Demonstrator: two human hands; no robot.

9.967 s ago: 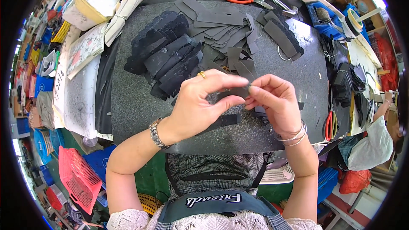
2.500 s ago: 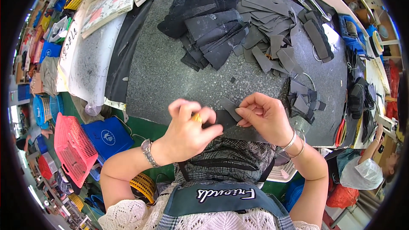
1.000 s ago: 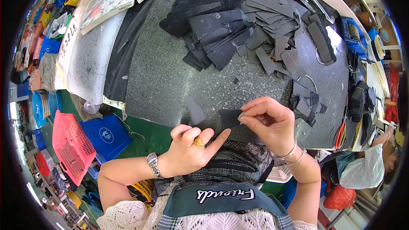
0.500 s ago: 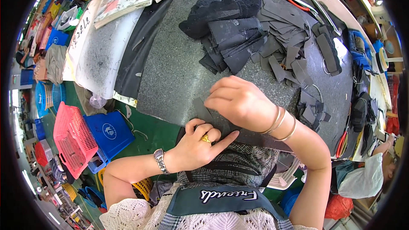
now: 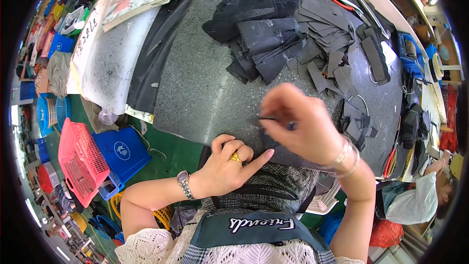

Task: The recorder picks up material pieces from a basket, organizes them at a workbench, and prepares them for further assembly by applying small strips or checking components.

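Observation:
My left hand (image 5: 229,164), with a gold ring and a wristwatch, rests at the near edge of the grey speckled table (image 5: 188,98). Its fingers are curled and its thumb stretches to the right along the edge; whatever lies under them is hidden. Above and to its right is my right hand (image 5: 303,127), blurred, bangles at the wrist. A thin black piece (image 5: 267,118) shows between its pinched fingers. Ahead lie a stack of black rectangular pieces (image 5: 268,41), black scalloped pieces (image 5: 249,10) and a spread pile of flat dark grey pieces (image 5: 327,24).
Red-handled scissors (image 5: 337,1) lie at the far right, near small dark scraps (image 5: 355,124). A patterned book (image 5: 141,0) lies far left. A pink basket (image 5: 83,161) and a blue bin (image 5: 122,151) stand left of the table. Another person's white sleeve (image 5: 415,198) shows at right.
My right hand has moved right, away from my left hand, carrying a thin black piece. The grey piece beside my left fingers no longer shows there. My left hand has stayed in place.

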